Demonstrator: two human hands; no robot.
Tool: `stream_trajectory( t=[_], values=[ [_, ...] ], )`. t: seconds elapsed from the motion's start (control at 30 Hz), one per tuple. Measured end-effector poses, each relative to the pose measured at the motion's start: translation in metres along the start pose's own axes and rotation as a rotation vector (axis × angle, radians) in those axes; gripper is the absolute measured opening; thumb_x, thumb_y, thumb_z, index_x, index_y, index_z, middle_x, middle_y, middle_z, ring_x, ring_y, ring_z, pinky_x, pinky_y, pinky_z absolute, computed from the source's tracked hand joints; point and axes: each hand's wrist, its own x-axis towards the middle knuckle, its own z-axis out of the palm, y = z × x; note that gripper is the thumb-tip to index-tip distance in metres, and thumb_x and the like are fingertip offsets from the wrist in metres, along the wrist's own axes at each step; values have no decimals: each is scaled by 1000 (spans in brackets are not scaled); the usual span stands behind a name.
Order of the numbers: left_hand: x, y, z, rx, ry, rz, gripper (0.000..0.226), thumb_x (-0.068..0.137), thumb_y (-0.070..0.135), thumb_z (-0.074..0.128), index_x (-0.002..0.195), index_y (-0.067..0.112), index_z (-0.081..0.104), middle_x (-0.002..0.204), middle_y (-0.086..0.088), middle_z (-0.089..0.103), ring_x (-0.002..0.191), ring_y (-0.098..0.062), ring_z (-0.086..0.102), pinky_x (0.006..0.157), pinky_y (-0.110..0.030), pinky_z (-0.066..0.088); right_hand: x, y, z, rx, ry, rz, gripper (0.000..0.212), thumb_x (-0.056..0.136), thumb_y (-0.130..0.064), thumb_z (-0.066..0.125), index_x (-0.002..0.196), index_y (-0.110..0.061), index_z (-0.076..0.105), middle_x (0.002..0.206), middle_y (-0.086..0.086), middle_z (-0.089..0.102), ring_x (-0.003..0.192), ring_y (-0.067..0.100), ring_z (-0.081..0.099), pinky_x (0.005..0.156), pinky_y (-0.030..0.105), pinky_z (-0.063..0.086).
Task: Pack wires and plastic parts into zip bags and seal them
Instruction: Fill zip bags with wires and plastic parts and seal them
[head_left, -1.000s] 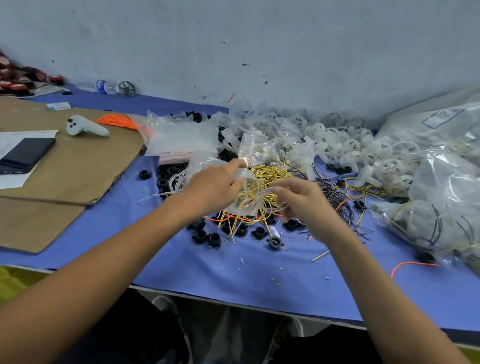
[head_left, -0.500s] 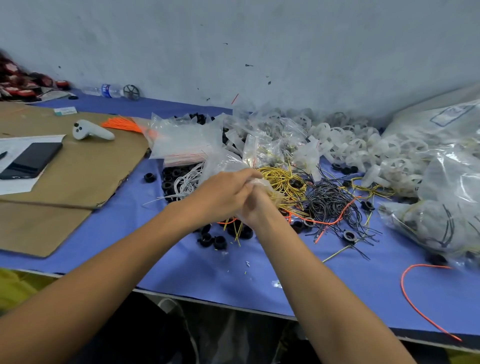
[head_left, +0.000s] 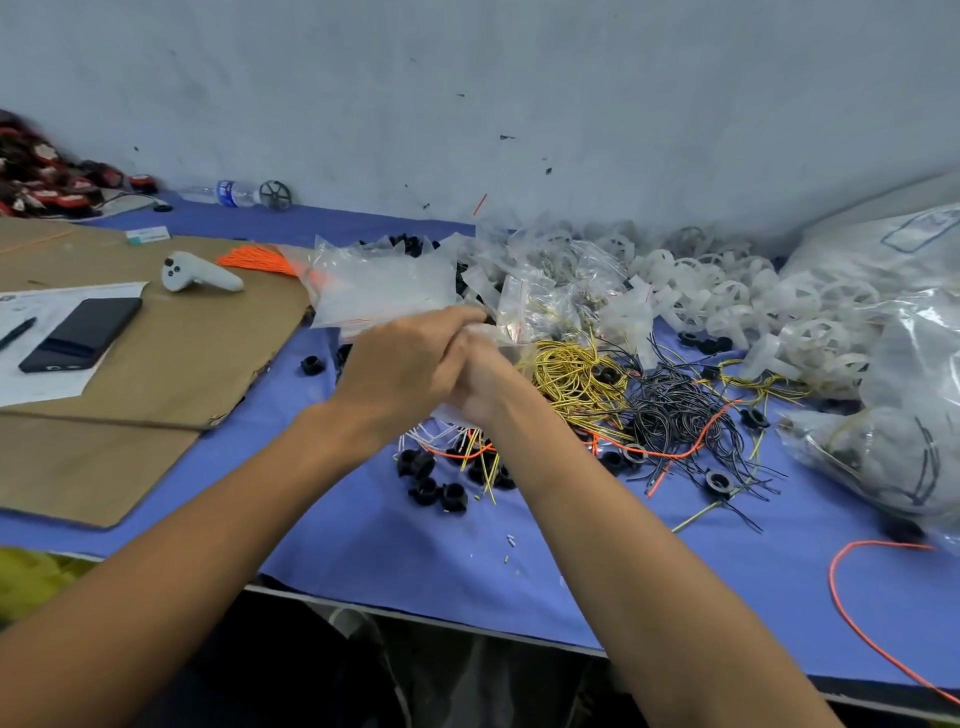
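Currently both of your hands are brought together over the middle of the blue table cover (head_left: 467, 566). Your left hand (head_left: 402, 364) lies across the top with its fingers curled over a small clear zip bag (head_left: 503, 344). Your right hand (head_left: 480, 389) is closed on the same bag from the other side, with its fingertips tucked out of sight under the left. Only crumpled edges of the bag show, above the knuckles and below the palms; its contents cannot be read. The bag is held off the table, just above a scatter of black plastic parts (head_left: 434, 480) and short wire ends. Just right of your hands lies a coil of yellow wires (head_left: 571, 376), and touching it on the far side is a tangle of black wires (head_left: 670, 418). White ring parts (head_left: 727, 304) are heaped along the wall behind. A stack of empty bags (head_left: 384, 283) sits just behind your left hand. Large filled bags (head_left: 898, 457) occupy the right edge, with a loose orange wire (head_left: 857, 613) near them. To the left, a cardboard sheet (head_left: 197, 348) carries a phone (head_left: 83, 332), a white controller (head_left: 195, 273) and an orange wire bundle (head_left: 260, 260).
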Motion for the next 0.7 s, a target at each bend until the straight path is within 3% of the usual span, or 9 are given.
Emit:
stream_trajectory(
  t=[0.1, 0.17, 0.23, 0.33, 0.37, 0.43, 0.53, 0.7],
  values=[
    [-1, -13, 5, 12, 15, -82, 36, 97, 26, 43, 126, 26, 64, 106, -4, 74, 93, -30, 68, 72, -41, 54, -19, 2, -20, -131, -149, -78, 28, 97, 2, 38, 100, -7, 64, 92, 9, 70, 92, 19, 65, 84, 30, 55],
    [0, -18, 8, -8, -9, -130, 33, 101, 26, 44, 127, 27, 63, 102, -3, 74, 91, -28, 67, 73, -41, 53, -42, -5, -43, -226, -186, -144, 26, 95, -5, 48, 111, -13, 66, 102, 3, 73, 97, 18, 69, 88, 30, 56],
    [2, -20, 12, -34, -24, -149, 32, 102, 25, 44, 127, 25, 64, 83, -1, 72, 73, -23, 65, 63, -38, 50, -59, -16, -69, -473, -19, -276, 22, 91, -13, 56, 107, -19, 70, 93, -3, 74, 85, 13, 69, 78, 28, 56],
    [5, -22, 16, -67, -13, -163, 30, 102, 25, 45, 124, 24, 66, 56, 9, 55, 50, -9, 49, 51, -31, 35, -64, -29, -105, -1133, 374, -435, 18, 94, -19, 56, 102, -26, 71, 91, -14, 70, 79, 8, 64, 70, 28, 52],
    [6, -22, 17, -71, -11, -165, 30, 102, 25, 45, 123, 24, 66, 54, 11, 52, 49, -7, 47, 50, -30, 32, -61, -30, -115, -1340, 416, -416, 20, 95, -19, 54, 104, -27, 70, 99, -13, 70, 86, 10, 64, 74, 28, 51],
    [7, -21, 18, -80, -14, -163, 29, 102, 25, 46, 122, 24, 67, 52, 14, 48, 48, -3, 45, 49, -28, 29, -51, -25, -130, -1618, 327, -280, 25, 95, -16, 52, 112, -26, 69, 113, -2, 66, 101, 20, 62, 82, 32, 49],
    [7, -21, 18, -77, -22, -169, 28, 102, 25, 47, 121, 24, 67, 50, 16, 46, 48, -1, 44, 49, -27, 28, -38, -11, -136, -1818, 196, -95, 31, 93, -17, 56, 121, -28, 62, 119, 8, 51, 110, 30, 50, 88, 39, 46],
    [2, -25, 14, -54, -37, -183, 27, 101, 29, 47, 120, 28, 67, 49, 16, 45, 48, 1, 43, 49, -27, 28, -37, -15, -137, -1939, 258, -201, 14, 95, -14, 47, 105, -19, 56, 111, 5, 54, 108, 28, 45, 83, 40, 46]
  ],
)
